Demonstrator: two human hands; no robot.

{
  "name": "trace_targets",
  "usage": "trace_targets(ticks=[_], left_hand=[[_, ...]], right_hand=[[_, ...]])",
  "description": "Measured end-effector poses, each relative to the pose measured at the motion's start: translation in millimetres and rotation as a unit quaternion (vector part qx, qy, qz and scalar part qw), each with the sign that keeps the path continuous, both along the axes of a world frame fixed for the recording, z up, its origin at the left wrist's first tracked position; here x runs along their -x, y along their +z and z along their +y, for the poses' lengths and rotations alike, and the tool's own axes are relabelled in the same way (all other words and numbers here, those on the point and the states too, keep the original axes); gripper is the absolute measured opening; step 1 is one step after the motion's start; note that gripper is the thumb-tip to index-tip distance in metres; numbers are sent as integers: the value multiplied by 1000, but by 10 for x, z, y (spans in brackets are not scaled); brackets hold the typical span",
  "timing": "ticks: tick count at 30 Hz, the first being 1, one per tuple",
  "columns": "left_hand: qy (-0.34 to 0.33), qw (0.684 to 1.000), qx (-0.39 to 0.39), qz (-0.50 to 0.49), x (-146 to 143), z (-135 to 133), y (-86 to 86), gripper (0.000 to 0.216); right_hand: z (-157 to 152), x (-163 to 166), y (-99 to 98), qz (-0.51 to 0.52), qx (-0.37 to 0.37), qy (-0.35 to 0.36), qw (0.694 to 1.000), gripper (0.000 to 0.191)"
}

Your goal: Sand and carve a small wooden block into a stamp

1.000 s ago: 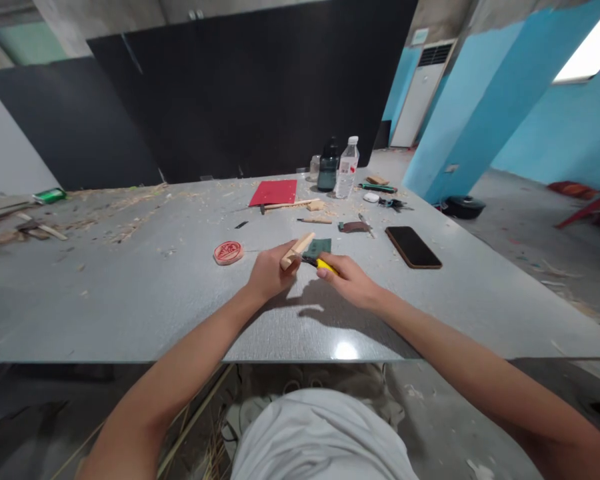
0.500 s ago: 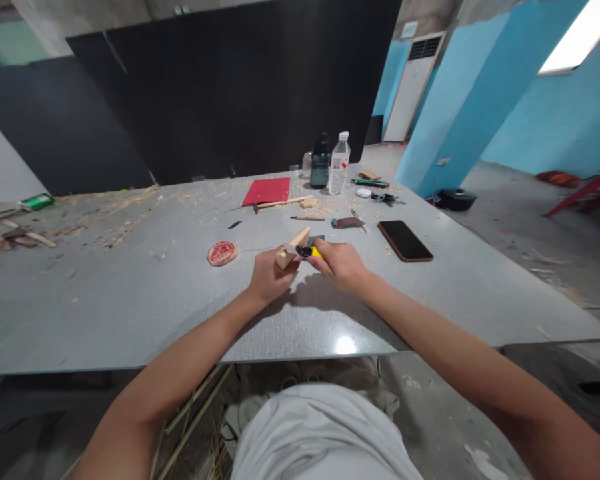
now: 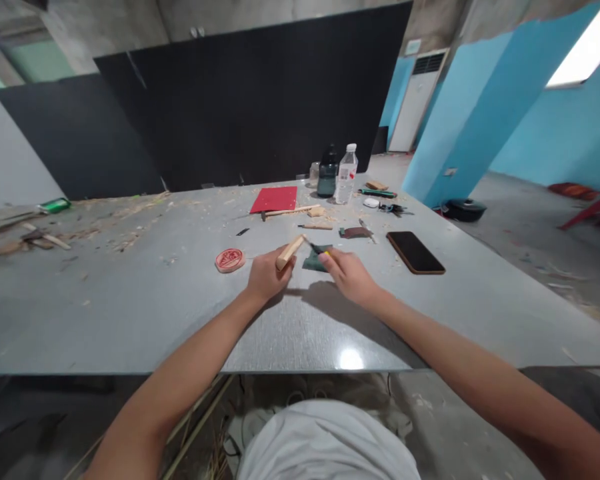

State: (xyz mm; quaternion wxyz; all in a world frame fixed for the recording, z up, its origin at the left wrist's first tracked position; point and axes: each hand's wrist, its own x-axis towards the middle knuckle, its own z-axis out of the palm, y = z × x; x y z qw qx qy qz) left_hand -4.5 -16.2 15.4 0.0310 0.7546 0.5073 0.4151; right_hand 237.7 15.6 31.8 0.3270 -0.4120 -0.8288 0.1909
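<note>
Clasping a pale, squared wooden stick [image 3: 290, 253] above the grey desk [image 3: 155, 300], the left hand [image 3: 267, 275] wraps its grip around it; the right hand [image 3: 350, 272] pinches a knife [image 3: 317, 249], a hint of yellow peeking out, the rest hidden in that grip! Its thin tip sits right by the wood's far end, contact too fine to call. Red marks on the clear plastic bottle [image 3: 347, 177] are unreadable; a red pattern covers the pale, roundish disc [image 3: 230, 260] at left.
</note>
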Motion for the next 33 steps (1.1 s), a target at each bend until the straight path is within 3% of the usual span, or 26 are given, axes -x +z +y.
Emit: trace_targets(ticks=[4,11,18,22,25,30,33], left_hand=[[-14,1000,-18,-8,-40,-60,32,35],[-46,992,28,-113,-205,-171,27,36],[47,974,96,-198,-347,-66,-19,35],[-29,991,80,-107,-266,-124,5,39],[-14,997,37,-72,-176,-133,22,34],[-31,997,1,-69,-73,-63,51,36],[-25,996,-15,-84,-28,-78,59,37]], right_hand=[[-225,210,-35,19,22,72,997,64],[-254,90,7,-11,5,76,997,64],[97,63,88,-192,-81,-79,975,62],[429,-318,137,-143,-29,-193,970,64],[473,-437,113,-72,-61,-262,960,65],[169,-24,-47,-70,-43,-73,994,55],[28,96,-77,-10,-38,-47,998,58]])
